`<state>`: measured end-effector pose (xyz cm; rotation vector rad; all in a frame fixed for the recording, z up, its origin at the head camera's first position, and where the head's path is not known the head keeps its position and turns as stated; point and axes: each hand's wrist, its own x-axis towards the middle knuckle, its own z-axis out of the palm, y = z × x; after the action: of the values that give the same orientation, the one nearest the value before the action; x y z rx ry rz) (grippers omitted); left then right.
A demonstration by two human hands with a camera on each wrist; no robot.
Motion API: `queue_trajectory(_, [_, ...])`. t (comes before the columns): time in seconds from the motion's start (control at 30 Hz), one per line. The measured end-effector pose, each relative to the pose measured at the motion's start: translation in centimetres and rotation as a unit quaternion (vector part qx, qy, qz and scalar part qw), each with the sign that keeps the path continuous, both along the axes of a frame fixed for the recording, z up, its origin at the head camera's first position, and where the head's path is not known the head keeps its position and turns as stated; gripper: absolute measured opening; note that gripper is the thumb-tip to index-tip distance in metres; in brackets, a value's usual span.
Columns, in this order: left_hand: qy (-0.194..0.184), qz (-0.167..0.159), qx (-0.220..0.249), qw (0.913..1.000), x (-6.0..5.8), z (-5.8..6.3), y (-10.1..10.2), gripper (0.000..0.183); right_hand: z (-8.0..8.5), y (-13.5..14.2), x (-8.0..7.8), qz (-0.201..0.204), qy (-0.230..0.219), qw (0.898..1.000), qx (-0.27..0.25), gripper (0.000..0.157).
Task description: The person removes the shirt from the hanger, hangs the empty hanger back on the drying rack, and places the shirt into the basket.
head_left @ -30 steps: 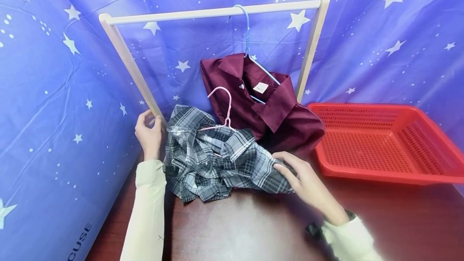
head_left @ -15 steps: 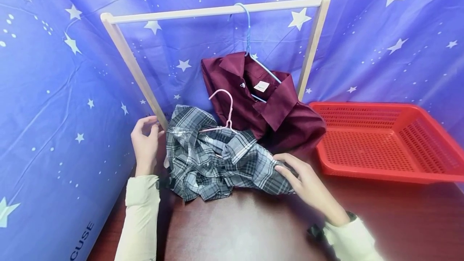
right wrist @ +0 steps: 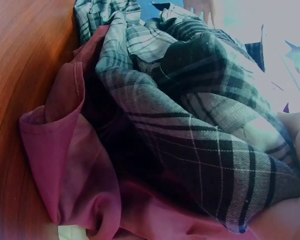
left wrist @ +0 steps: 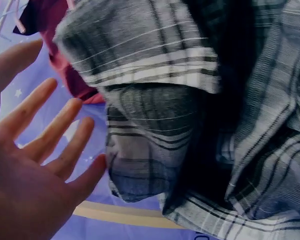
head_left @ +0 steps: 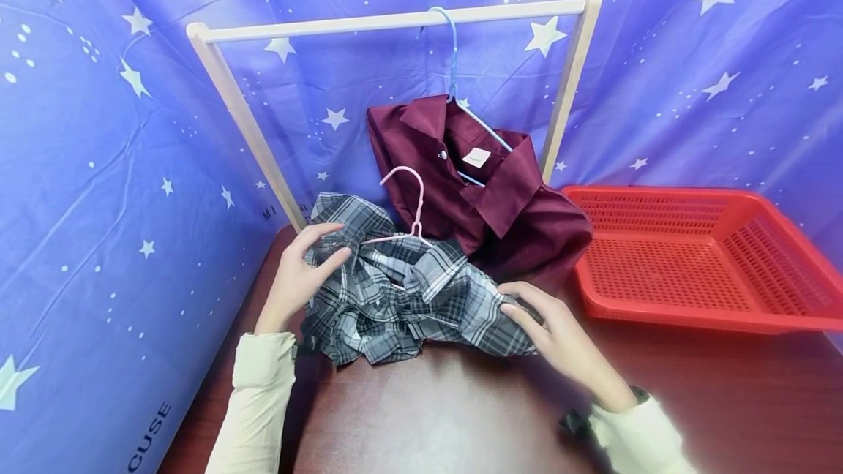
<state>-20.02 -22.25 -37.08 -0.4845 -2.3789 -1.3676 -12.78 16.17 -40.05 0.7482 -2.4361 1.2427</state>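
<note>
A grey plaid shirt [head_left: 454, 306] lies bunched on the table, with a pink hanger [head_left: 419, 203] in its collar opening and the hook standing free. My right hand [head_left: 560, 328] pinches the shirt's right end between thumb and fingers; in the right wrist view the plaid cloth [right wrist: 205, 155] stretches toward that hand. Over the shirt's left side is my left hand [head_left: 299, 276], thumb and fingers apart. The left wrist view shows its fingers spread beside the plaid cloth [left wrist: 150, 115], holding nothing. Behind, a maroon shirt [head_left: 421, 159] hangs on a blue hanger [head_left: 453, 50].
A wooden rack [head_left: 329, 25] stands at the back, its bar carrying the blue hanger. To the right sits a red plastic basket [head_left: 665, 317] on the brown table [head_left: 421, 415]. Blue star-patterned cloth [head_left: 99, 167] encloses the back and left side.
My left hand has left the foot of the rack's left post and moved right, over the plaid shirt. My right hand keeps its place on the shirt.
</note>
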Motion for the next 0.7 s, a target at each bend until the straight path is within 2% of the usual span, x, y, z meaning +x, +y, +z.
queue_trajectory(0.4, [0.011, -0.003, -0.089, 0.9960, 0.0, -1.0, 0.7, 0.036, 0.1, 0.0, 0.0, 0.015, 0.000, 1.000, 0.014, 0.026])
queue_trajectory(0.7, [0.022, 0.009, -0.102, 0.9945, -0.1, -1.3, 1.2, 0.034, -0.1, 0.0, -0.1, 0.019, 0.010, 1.000, 0.012, 0.028])
